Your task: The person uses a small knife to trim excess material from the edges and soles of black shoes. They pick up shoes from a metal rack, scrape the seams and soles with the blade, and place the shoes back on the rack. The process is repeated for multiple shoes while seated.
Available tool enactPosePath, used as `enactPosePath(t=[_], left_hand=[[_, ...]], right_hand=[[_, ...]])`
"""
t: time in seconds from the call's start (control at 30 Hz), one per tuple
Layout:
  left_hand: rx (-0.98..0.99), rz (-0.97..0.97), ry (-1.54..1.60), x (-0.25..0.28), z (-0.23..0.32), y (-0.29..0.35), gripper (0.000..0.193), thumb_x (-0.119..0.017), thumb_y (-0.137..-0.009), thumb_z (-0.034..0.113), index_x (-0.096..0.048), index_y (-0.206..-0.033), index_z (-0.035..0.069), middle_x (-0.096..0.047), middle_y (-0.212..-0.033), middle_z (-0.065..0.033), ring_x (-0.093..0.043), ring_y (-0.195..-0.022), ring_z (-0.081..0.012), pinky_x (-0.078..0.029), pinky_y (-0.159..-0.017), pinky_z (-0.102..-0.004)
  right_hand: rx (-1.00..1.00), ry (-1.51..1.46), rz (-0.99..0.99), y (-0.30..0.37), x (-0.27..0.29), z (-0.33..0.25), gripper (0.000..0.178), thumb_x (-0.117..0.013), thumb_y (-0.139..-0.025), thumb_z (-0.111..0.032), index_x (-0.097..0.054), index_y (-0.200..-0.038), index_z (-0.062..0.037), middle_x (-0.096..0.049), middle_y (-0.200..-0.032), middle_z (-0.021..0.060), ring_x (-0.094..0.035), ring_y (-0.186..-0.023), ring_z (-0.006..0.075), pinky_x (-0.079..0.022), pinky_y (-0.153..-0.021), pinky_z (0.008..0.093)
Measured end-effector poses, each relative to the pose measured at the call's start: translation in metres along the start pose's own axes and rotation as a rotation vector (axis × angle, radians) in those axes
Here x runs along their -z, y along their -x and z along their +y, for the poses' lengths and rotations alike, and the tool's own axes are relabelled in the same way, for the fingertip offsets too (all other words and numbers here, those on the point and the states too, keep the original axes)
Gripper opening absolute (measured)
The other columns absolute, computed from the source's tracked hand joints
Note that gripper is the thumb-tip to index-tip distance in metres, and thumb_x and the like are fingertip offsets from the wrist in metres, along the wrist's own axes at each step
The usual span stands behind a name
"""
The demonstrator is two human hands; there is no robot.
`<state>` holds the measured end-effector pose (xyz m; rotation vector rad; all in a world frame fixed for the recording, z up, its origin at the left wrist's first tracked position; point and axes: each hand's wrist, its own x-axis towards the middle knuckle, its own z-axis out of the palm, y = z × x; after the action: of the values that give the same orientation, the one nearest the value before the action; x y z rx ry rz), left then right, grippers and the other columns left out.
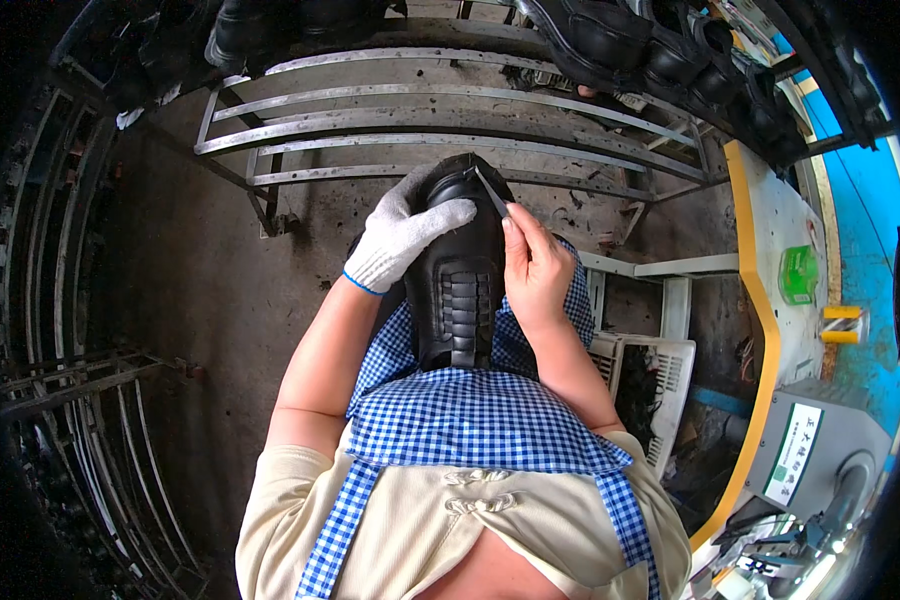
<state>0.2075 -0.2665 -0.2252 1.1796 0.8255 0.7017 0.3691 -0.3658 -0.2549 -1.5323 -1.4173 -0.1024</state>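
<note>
The black leather boot with a ribbed, laced front [460, 280] lies in the person's lap on a blue-and-white checked apron [470, 420], toe pointing far from the body, so its upper faces up where both hands can reach it and the thighs take its weight. The left hand [402, 240], in a white knitted glove with a blue cuff, is curled over the left side of the toe end, thumb laid across the top; it seems to steady the boot against the pull of the tool. The bare right hand [535, 265] comes in from the right, fingers closed narrowly in a pinch around a thin dark blade-like tool [492, 193], whose tip rests on the boot's far end near the gloved thumb; what kind of tool it is I cannot tell. Farther off stands a curved grey metal rack [440, 125] with more black boots [660, 50] on its far right shelves. To the near right sit a white slatted plastic crate [660, 390] and a yellow-edged grey workbench [770, 230]
</note>
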Motion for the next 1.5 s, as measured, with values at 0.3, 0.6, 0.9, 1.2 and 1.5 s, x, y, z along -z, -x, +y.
enactPosePath(t=[0.3,0.6,0.9,1.2,1.5], left_hand=[[0.001,0.014,-0.012,0.002,-0.006,-0.002,0.074,-0.084,-0.075,0.026,-0.054,-0.137,-0.001,-0.063,-0.126,-0.0121,-0.06,-0.114,-0.0204,-0.047,-0.1,-0.033],[0.018,0.006,-0.011,0.002,-0.002,0.0,0.074,-0.084,-0.075,0.027,-0.053,-0.137,-0.001,-0.064,-0.125,-0.0114,-0.06,-0.112,-0.02,-0.047,-0.099,-0.0328],[0.021,-0.007,-0.022,0.0,0.003,0.002,0.077,-0.085,-0.074,0.03,-0.053,-0.137,0.0,-0.063,-0.126,-0.012,-0.06,-0.113,-0.0208,-0.047,-0.1,-0.0331],[0.011,-0.008,-0.013,0.0,0.003,0.002,0.079,-0.087,-0.072,0.031,-0.053,-0.137,-0.001,-0.063,-0.125,-0.0125,-0.06,-0.113,-0.0214,-0.047,-0.099,-0.0334],[0.006,0.004,-0.012,0.003,-0.004,0.0,0.079,-0.087,-0.072,0.03,-0.052,-0.137,-0.001,-0.064,-0.123,-0.0124,-0.061,-0.111,-0.0209,-0.048,-0.098,-0.0334]], right_hand=[[-0.2,-0.181,-0.05,0.01,-0.004,0.007,0.02,-0.068,-0.093,-0.01,-0.069,-0.112,-0.0016,-0.072,-0.083,0.0159,-0.07,-0.067,0.0212,-0.052,-0.057,0.029],[-0.48,-0.689,-0.11,0.01,-0.005,0.008,0.022,-0.064,-0.097,-0.01,-0.067,-0.117,0.0006,-0.063,-0.074,0.0017,-0.054,-0.063,0.0069,-0.044,-0.056,0.0221],[-0.37,-0.482,-0.13,0.0,0.003,0.004,0.021,-0.064,-0.096,-0.008,-0.067,-0.115,0.0,-0.063,-0.075,0.004,-0.056,-0.063,0.0097,-0.044,-0.056,0.0235],[-0.131,-0.146,-0.057,-0.005,0.006,-0.004,0.019,-0.068,-0.092,-0.009,-0.069,-0.11,-0.0031,-0.073,-0.089,0.0162,-0.072,-0.071,0.0248,-0.055,-0.061,0.0309],[0.093,0.084,-0.031,-0.01,0.008,-0.006,0.02,-0.068,-0.091,-0.011,-0.069,-0.111,-0.0073,-0.071,-0.084,0.014,-0.07,-0.067,0.0279,-0.053,-0.055,0.0348]])
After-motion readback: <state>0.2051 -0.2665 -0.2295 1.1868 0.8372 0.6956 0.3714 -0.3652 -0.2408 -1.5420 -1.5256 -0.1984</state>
